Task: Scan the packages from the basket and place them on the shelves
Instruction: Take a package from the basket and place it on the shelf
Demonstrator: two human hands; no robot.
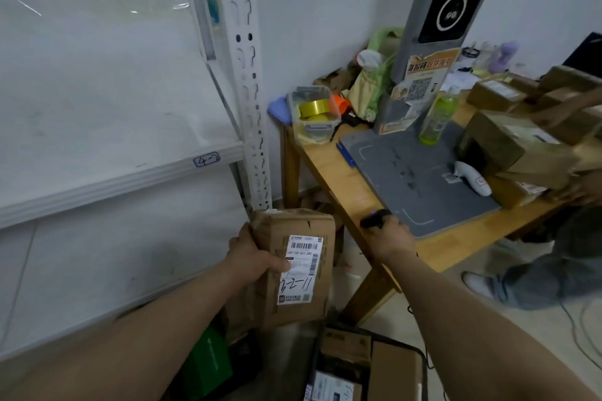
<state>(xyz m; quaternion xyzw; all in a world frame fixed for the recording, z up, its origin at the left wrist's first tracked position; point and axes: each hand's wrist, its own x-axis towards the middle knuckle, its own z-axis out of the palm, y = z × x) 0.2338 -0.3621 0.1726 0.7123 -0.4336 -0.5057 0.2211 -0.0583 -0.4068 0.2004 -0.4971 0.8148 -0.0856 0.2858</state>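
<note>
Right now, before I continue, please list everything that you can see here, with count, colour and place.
package: one, brown, white label, before the shelves
shelves: two boards, white, left
table: one, wooden, right
scanning station: one, grey, on table
bottle: one, green, on station
tape box: one, clear, yellow rolls, table corner
white scanner: one, on station
stacked packages: several, brown, far right
lower packages: at least three, brown, bottom
left hand: grips package
right hand: holds black scanner

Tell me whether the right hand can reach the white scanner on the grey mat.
Probably yes: only bare grey mat separates right hand and white scanner, though that hand grips a small black device.
</note>
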